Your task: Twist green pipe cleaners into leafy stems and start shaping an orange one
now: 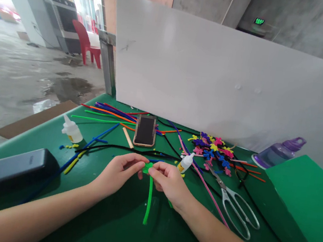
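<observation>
My left hand [119, 171] and my right hand [169, 182] meet over the green table [120, 232], both pinching the bent top of a bright green pipe cleaner [148, 200]. Its straight stem hangs down toward me between my wrists. The fingers of both hands are closed on the small green loop at the top. A small white glue bottle [185, 163] lies just beyond my right hand. Silver scissors [235, 207] lie to the right of my right forearm.
Loose pipe cleaners [110, 113] in several colours are strewn at the back, beside a phone [145, 130], a wooden stick [128, 137] and a pile of small twisted shapes [214, 147]. Another glue bottle [72, 130], a black case [5, 172], a purple bottle [279, 153], a white board [230, 86].
</observation>
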`<move>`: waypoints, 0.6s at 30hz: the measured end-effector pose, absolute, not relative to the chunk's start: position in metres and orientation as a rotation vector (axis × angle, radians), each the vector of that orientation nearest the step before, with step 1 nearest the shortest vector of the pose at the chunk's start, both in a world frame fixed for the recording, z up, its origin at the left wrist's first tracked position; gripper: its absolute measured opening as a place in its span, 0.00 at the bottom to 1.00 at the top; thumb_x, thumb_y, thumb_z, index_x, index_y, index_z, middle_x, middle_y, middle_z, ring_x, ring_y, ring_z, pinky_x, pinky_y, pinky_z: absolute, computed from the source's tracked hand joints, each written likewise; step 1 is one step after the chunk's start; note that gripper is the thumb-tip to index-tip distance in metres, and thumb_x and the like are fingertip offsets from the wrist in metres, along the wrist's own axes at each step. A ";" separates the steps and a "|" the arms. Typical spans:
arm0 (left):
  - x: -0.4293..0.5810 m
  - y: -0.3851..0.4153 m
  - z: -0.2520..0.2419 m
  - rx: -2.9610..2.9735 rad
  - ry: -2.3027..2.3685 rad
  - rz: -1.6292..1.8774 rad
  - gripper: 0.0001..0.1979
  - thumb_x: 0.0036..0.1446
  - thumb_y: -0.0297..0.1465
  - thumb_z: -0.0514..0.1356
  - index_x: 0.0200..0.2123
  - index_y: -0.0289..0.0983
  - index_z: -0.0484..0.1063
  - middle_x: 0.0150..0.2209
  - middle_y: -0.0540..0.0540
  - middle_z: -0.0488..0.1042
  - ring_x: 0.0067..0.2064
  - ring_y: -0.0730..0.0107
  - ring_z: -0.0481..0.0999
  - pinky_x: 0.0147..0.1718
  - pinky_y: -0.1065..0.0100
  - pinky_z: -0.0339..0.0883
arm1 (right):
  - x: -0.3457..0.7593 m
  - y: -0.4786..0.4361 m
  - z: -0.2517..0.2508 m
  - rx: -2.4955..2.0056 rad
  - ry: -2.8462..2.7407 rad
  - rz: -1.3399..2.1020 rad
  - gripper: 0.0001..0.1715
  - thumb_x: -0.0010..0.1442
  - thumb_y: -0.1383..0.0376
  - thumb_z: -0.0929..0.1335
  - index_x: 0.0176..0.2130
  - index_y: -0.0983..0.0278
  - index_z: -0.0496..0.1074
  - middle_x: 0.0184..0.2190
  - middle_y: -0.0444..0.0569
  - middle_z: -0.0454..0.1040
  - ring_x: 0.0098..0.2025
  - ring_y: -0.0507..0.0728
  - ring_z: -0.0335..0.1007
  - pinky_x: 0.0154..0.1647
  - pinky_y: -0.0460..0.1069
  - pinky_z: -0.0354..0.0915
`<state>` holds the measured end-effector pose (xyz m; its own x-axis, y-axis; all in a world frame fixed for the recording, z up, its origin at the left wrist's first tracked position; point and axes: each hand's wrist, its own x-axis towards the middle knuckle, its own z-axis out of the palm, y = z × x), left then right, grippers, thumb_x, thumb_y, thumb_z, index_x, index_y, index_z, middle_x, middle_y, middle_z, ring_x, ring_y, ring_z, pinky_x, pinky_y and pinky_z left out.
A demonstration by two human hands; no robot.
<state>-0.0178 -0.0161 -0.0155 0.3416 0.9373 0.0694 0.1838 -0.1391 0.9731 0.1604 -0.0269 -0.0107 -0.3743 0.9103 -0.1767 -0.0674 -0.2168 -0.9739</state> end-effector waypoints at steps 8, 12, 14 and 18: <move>-0.015 -0.015 -0.018 1.484 0.925 0.823 0.11 0.55 0.37 0.58 0.34 0.33 0.69 0.24 0.51 0.71 0.29 0.71 0.71 0.31 0.70 0.64 | 0.160 -0.027 -0.011 -1.052 -1.322 1.673 0.15 0.54 0.57 0.69 0.28 0.67 0.68 0.16 0.36 0.55 0.17 0.44 0.44 0.18 0.44 0.42; -0.015 -0.015 -0.019 1.482 0.922 0.825 0.11 0.56 0.36 0.58 0.29 0.34 0.67 0.23 0.52 0.70 0.28 0.73 0.71 0.31 0.71 0.63 | 0.160 -0.027 -0.011 -1.061 -1.285 1.709 0.15 0.54 0.57 0.70 0.28 0.67 0.68 0.16 0.36 0.54 0.17 0.44 0.45 0.18 0.43 0.42; -0.015 -0.014 -0.018 1.470 0.923 0.838 0.11 0.56 0.37 0.58 0.29 0.34 0.67 0.23 0.52 0.70 0.28 0.73 0.71 0.31 0.71 0.64 | 0.160 -0.026 -0.011 -1.067 -1.264 1.736 0.15 0.55 0.56 0.68 0.28 0.67 0.68 0.16 0.37 0.57 0.16 0.44 0.47 0.17 0.43 0.43; -0.016 -0.014 -0.020 1.350 0.914 0.889 0.11 0.56 0.37 0.59 0.30 0.34 0.69 0.24 0.51 0.71 0.27 0.74 0.69 0.30 0.71 0.63 | 0.162 -0.024 -0.010 -1.049 -1.200 1.847 0.17 0.57 0.56 0.66 0.26 0.68 0.68 0.18 0.41 0.64 0.16 0.45 0.55 0.17 0.43 0.49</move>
<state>-0.0160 -0.0137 -0.0204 0.3955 0.9181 -0.0254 -0.0006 0.0279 0.9996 0.1622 -0.0242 -0.0097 -0.4374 0.8621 -0.2561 -0.1163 -0.3366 -0.9344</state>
